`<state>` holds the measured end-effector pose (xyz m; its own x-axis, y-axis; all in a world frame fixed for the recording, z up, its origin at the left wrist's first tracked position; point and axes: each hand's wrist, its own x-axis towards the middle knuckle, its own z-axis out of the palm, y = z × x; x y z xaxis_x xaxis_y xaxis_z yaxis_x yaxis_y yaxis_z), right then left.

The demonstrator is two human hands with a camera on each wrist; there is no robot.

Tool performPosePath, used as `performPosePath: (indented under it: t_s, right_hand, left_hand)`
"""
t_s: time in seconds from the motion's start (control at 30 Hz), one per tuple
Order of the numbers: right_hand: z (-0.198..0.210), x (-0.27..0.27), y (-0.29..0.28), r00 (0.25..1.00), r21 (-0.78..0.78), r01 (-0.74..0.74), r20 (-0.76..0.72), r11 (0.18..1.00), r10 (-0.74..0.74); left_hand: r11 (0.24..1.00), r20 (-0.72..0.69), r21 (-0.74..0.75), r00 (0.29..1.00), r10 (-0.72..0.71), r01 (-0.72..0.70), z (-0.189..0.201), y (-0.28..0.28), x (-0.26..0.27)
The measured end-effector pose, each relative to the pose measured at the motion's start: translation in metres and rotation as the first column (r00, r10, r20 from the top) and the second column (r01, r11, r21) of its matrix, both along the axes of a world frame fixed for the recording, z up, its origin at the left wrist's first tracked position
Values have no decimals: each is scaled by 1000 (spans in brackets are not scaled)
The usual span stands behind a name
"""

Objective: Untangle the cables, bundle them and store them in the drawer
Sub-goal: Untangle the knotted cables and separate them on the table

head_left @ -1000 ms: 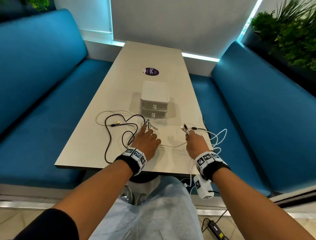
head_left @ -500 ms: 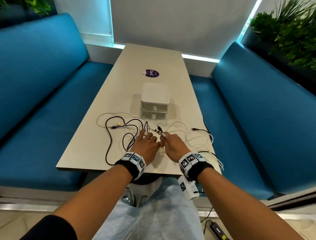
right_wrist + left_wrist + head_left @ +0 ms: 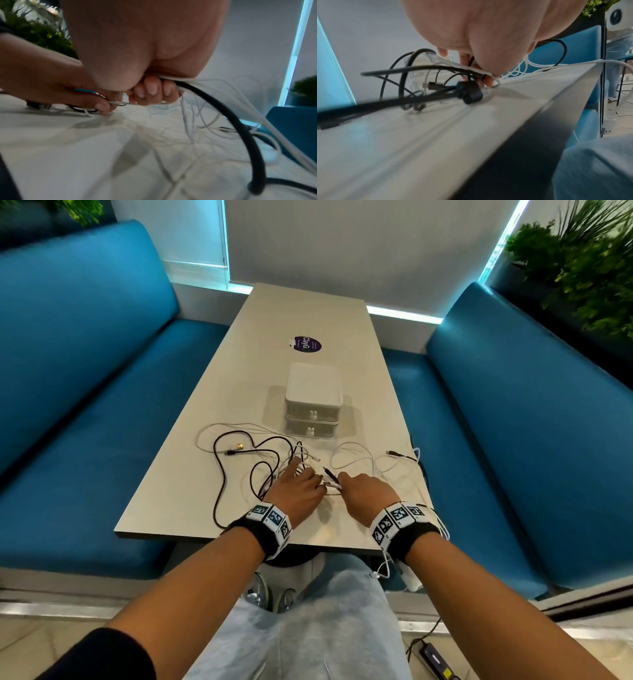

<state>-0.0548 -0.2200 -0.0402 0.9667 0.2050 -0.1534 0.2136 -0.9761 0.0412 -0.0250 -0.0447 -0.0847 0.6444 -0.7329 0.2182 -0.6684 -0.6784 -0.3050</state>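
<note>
the cables (image 3: 260, 463) lie tangled on the near end of the table (image 3: 308, 313), black and white ones mixed, just at 6 o'clock from the small drawer unit (image 3: 313, 402), whose two drawers are both closed. some white loops hang over the table edge at 3 o'clock.

the right hand (image 3: 368, 491) has come in from the 3 o'clock side within the last second and now is just beside the left hand (image 3: 296, 491). its fingers (image 3: 150, 88) are curled around a black cable and some white ones, with the plug ends sticking out toward 12 o'clock. the left hand rests on the knot of the tangle, and its fingertips (image 3: 488, 82) pinch a thin white cable there.

i think this means the pulled-out length is brought back to the knot, so that the hands can work a strand free. the untangling is at an early stage; nothing is bundled or stored yet.

at 12 o'clock from the drawer unit there is a round purple sticker (image 3: 306, 344); it seems to read "clayg", the smaller print is not legible. the wristbands (image 3: 397, 522) carry black and white square codes.
</note>
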Motion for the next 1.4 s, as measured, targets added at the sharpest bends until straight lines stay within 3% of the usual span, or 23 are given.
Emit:
performPosePath:
  t_s: [0.1,0.27,0.47,0.57,0.7,0.93,1.07,1.27,1.4]
  right_hand:
    - [3,2,-18,998,-65,58,9,996,-57]
    - [0,-1,-29,983,-39,179,48,983,-177]
    - [-4,4,-15,957,256,250,78,934,-278]
    - [-9,2,1,973,390,184,57,902,-223]
    - [-18,-2,8,989,442,125,20,888,-149]
    - [-18,1,0,991,454,129,-18,882,-136]
    - [-15,-1,-12,995,253,102,-11,962,-103]
    - [-8,-8,-57,967,76,252,16,965,-254]
    - [-8,-10,-50,941,159,327,35,931,-337]
  left_hand:
    - [1000,3,-11,1000,13,-13,-1,1,1]
    - [997,-71,-37,996,60,-63,4,-5,-3]
    - [998,-111,43,993,40,-35,7,-12,-1]
    - [996,-121,63,990,76,-69,8,-18,0]
    - [994,-125,39,987,101,-97,9,-16,3]
    - [997,-151,18,986,70,-69,10,-14,8]
    - [996,-175,71,982,69,-57,9,-9,4]
    - [996,-92,-2,992,89,-90,1,6,8]
    - [996,-129,31,988,86,-83,5,-2,4]
